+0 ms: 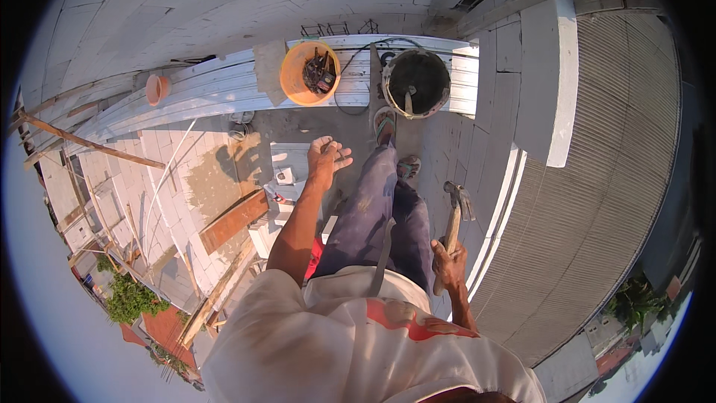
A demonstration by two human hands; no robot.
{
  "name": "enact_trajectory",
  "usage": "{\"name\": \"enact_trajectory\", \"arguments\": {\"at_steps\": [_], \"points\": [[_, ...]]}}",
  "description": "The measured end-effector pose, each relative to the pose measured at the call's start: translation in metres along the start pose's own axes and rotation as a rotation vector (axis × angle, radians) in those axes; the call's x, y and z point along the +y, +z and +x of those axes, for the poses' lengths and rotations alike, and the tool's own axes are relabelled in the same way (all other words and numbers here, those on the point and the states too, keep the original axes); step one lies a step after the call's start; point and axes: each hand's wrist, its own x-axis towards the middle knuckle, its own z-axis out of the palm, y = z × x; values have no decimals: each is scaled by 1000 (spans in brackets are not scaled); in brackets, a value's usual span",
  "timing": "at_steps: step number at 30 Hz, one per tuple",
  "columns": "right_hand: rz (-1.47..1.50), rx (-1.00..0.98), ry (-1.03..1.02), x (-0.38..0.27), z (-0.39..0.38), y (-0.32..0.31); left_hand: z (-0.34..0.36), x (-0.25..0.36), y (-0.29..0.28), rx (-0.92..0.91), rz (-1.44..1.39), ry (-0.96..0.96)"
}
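While the right hand [449, 266] clasps a hammer [453, 222] below its metal head [467, 204], beside the right thigh [410, 227], the left hand [324, 157] hangs apart, loosely curled, nothing visible in it. The hammer should be rigid and head-heavy, steadiest held low on its wooden handle [452, 234]. Further out, an orange bucket [293, 76] and a dark bucket [438, 78] stand on white panels [224, 78].

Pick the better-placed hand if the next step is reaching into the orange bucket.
Left, probably: the left hand looks empty, fingers loosely spread, and is nearer the orange bucket. The right hand grips a hammer by its handle.
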Motion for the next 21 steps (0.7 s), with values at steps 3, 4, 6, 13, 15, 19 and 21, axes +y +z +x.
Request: {"name": "enact_trajectory", "arguments": {"at_steps": [3, 4, 6, 13, 15, 19, 21], "points": [[-146, -72, 137, 14, 9, -3, 73, -3, -25, 154, 91, 17], [-260, -93, 170, 26, 19, -5, 104, -9, -38, 193, 127, 6], [-412, -125, 116, 33, 34, -3, 172, -21, -62, 261, 213, 19], [-717, -238, -1, 76, 79, -30, 377, -42, -100, 403, 466, 151], [-855, -295, -199, 95, 100, -40, 426, -57, -114, 443, 544, 214], [-637, -221, 583, 26, 132, -5, 508, -99, -147, 434, 1006, 397], [-589, -171, 655, 20, 151, 15, 539, -111, -160, 415, 1246, 478]]}}
